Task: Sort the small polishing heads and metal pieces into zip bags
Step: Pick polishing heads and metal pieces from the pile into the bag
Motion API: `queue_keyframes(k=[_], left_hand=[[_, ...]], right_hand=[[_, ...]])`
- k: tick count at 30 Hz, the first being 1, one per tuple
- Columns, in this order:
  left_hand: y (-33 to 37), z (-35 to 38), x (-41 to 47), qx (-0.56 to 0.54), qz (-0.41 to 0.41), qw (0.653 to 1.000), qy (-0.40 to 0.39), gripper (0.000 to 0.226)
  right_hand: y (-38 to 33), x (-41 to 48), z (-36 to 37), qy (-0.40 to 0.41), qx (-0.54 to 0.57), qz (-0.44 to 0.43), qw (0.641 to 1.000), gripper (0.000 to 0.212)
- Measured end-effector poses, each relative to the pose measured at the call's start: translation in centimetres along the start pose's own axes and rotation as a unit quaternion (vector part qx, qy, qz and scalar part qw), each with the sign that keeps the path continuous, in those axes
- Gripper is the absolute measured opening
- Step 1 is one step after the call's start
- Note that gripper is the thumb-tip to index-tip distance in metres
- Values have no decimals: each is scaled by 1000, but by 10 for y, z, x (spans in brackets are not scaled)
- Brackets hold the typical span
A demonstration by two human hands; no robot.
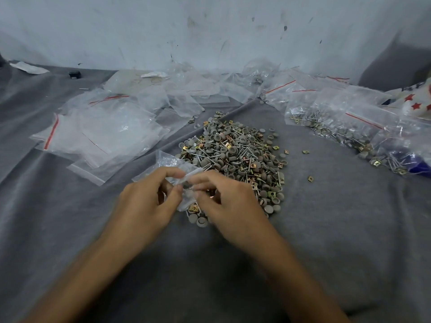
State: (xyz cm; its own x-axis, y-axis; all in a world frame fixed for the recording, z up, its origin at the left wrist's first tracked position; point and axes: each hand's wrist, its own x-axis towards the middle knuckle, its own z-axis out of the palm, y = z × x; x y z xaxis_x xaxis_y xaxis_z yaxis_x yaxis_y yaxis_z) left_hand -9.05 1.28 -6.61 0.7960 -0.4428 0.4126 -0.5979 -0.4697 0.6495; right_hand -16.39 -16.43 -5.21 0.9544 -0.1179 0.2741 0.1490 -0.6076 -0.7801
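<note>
slippage is the risk: left hand (144,199) and right hand (229,202), close together, both pinch a small clear plastic zip bag (172,163) between them, with the heap of grey round polishing heads and brassy square metal pieces (240,155) just beyond the right hand; slick film could slide free.

Left hand (144,201) and right hand (231,201) both pinch one small clear zip bag (171,163) between curled fingers (205,180). Just beyond the fingers, a heap of polishing heads and metal pieces (240,155) lies on grey cloth (326,229). Empty bags (100,134) lie left of the fingers, filled bags (349,129) far right.
</note>
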Motion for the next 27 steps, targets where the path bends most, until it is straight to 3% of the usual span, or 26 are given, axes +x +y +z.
queue_keyframes(k=[3,6,12,20,27], left_hand=[[-3,1,0,4,-7,1000,1,22],[-4,2,0,4,-14,1000,0,21],[-4,2,0,1,-15,1000,0,21],[-4,2,0,7,-7,1000,-6,20],[-3,1,0,5,-8,1000,-3,19]], right_hand=[[14,2,-25,50,-37,27,998,13],[34,4,-53,89,-146,69,983,9],[52,8,-65,0,-224,118,968,19],[49,12,-64,-13,-261,96,960,13],[50,10,-65,-47,-240,105,964,32]])
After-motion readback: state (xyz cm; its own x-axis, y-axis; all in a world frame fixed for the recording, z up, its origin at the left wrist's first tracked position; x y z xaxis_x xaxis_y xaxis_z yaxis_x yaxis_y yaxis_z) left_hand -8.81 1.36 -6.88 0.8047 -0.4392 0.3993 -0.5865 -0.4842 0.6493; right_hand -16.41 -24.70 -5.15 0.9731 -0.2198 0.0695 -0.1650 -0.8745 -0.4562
